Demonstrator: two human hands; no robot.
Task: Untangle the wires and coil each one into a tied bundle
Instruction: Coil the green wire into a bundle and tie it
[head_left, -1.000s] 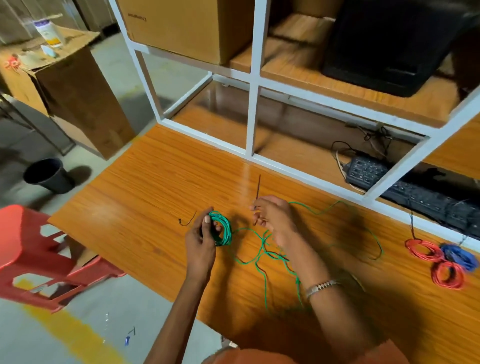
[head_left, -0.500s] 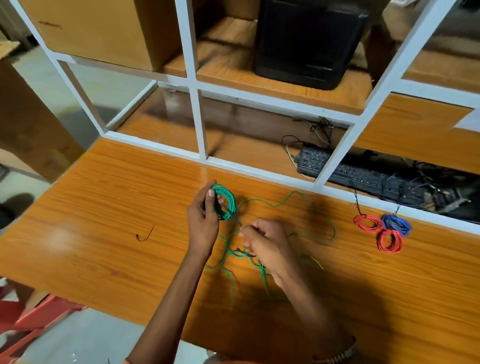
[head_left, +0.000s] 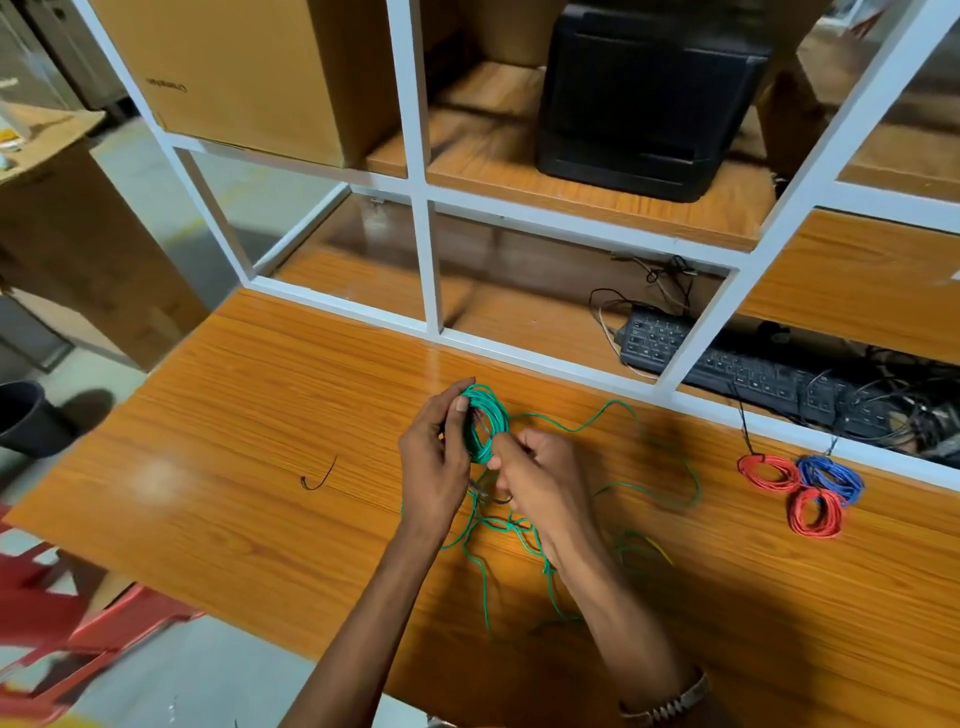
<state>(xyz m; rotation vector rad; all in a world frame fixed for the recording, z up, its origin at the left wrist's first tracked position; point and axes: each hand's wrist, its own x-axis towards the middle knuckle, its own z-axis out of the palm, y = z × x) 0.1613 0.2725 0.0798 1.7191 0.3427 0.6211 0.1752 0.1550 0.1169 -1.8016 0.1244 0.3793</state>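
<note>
Far left: black bucket (head_left: 21, 418) on the floor, red plastic stool (head_left: 57, 623) at the desk's near-left corner. On the wooden desk (head_left: 234, 441), a short black wire scrap (head_left: 318, 478) lies alone, well left of the hands. Left hand (head_left: 434, 457) grips the green wire coil (head_left: 484, 423), fingers curled round its left side, coil held upright just above the desk. Right hand (head_left: 540, 480) touches the coil's lower right edge, fingers curled, pinching at the coil; exactly what it pinches is unclear. Loose green wire (head_left: 644, 441) trails from the coil, looping right and tangling under the wrists. Further right, two red bundles (head_left: 769, 472) (head_left: 814, 512) and one blue bundle (head_left: 831, 475) lie touching each other near the shelf frame. Black keyboard (head_left: 727, 364) on the shelf behind.
</note>
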